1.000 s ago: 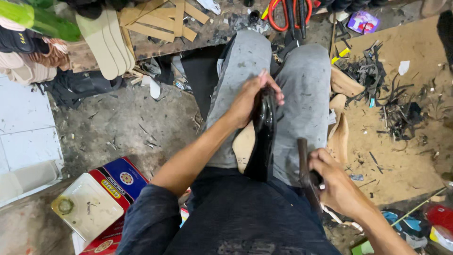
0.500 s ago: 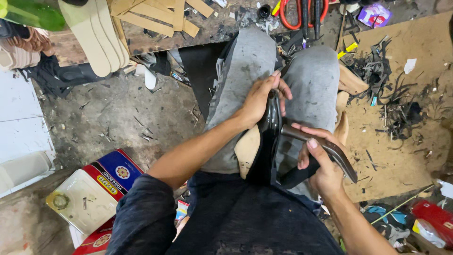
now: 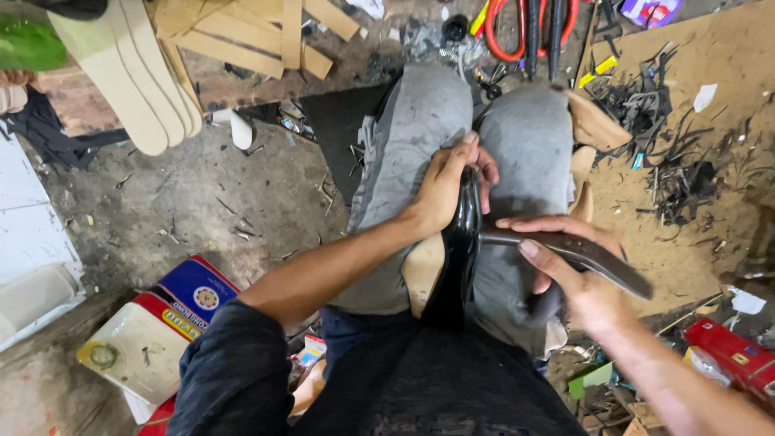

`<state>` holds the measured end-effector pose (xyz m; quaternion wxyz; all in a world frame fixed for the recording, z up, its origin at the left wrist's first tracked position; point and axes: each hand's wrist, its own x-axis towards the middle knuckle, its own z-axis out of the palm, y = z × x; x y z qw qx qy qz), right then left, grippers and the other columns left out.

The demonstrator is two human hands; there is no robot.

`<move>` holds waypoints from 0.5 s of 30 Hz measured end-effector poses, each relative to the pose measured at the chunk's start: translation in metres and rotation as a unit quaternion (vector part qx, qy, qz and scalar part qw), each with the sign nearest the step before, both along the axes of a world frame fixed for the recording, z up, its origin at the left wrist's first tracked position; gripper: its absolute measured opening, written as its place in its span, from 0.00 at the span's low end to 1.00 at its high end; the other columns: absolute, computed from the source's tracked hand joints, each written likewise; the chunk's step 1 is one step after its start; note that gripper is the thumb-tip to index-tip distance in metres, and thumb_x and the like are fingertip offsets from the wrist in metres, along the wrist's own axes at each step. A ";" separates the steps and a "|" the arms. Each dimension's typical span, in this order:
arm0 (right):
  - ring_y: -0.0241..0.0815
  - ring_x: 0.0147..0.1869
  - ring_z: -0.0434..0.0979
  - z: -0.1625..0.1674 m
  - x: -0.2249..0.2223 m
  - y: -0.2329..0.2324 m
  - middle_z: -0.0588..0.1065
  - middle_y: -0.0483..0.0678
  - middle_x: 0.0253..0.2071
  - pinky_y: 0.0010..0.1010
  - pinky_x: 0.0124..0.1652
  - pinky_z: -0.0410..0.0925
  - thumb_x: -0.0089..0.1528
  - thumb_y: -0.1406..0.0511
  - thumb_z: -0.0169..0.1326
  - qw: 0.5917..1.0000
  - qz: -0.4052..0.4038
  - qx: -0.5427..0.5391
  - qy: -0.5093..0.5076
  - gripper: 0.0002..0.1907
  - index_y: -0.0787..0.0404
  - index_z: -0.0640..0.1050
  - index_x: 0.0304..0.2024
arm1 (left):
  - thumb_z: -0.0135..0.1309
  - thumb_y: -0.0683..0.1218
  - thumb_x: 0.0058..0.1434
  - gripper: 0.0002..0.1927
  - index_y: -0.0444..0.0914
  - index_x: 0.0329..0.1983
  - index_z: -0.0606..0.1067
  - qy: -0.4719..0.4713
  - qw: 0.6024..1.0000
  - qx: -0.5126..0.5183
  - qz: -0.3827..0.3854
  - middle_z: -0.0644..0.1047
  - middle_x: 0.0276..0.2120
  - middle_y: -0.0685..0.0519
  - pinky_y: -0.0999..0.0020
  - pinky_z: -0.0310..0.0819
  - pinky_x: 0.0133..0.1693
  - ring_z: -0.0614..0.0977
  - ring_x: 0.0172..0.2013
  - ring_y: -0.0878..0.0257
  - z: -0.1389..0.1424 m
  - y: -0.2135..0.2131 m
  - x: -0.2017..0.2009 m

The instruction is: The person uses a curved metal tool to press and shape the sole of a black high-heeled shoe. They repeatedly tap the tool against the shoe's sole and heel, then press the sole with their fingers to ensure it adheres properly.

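Fingers of left hand (image 3: 446, 184) clamped over the top of the black glossy shoe (image 3: 462, 250), frame centre, wedged between the grey-trousered knees. Right hand (image 3: 577, 278), centre-right, fingers wrapped round a dark curved tool (image 3: 589, 257); its tip meets the shoe edge. Tan sole (image 3: 421, 273) faces left. Red-handled pliers (image 3: 529, 28) top centre; adhesive tin (image 3: 149, 339) lower left.

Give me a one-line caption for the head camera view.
Left hand steadies a black shoe between the knees; right hand presses a dark tool against it.
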<state>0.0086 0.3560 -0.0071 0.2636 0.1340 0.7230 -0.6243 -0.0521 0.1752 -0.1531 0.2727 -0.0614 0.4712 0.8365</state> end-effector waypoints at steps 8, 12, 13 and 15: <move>0.35 0.25 0.70 -0.009 0.045 -0.024 0.79 0.62 0.50 0.27 0.28 0.68 0.66 0.68 0.54 0.973 -0.216 -0.070 -0.026 0.16 0.71 0.75 0.54 | 0.32 0.62 0.75 0.32 0.32 0.31 0.74 -0.039 0.999 0.010 0.018 0.75 0.18 0.49 0.67 0.72 0.21 0.77 0.16 0.60 0.011 0.000 0.007; 0.33 0.22 0.72 0.004 0.028 -0.032 0.81 0.58 0.52 0.25 0.24 0.69 0.63 0.69 0.55 0.981 -0.188 -0.048 0.016 0.13 0.69 0.76 0.49 | 0.31 0.62 0.76 0.33 0.32 0.32 0.74 -0.018 1.000 0.000 0.012 0.74 0.17 0.49 0.69 0.71 0.21 0.77 0.16 0.62 0.010 -0.001 0.010; 0.33 0.21 0.72 0.009 0.021 -0.028 0.81 0.57 0.51 0.24 0.24 0.69 0.63 0.69 0.55 0.991 -0.129 0.004 0.022 0.13 0.68 0.77 0.49 | 0.31 0.62 0.75 0.33 0.33 0.31 0.74 -0.028 1.000 -0.004 0.010 0.74 0.17 0.49 0.69 0.72 0.21 0.77 0.16 0.62 0.009 -0.001 0.011; 0.32 0.21 0.73 0.017 0.007 -0.016 0.83 0.55 0.49 0.22 0.24 0.69 0.62 0.70 0.56 0.996 -0.023 0.079 0.043 0.12 0.67 0.79 0.48 | 0.31 0.62 0.75 0.32 0.34 0.31 0.74 -0.046 0.999 -0.008 0.008 0.74 0.16 0.49 0.68 0.74 0.21 0.77 0.16 0.62 0.008 0.000 0.013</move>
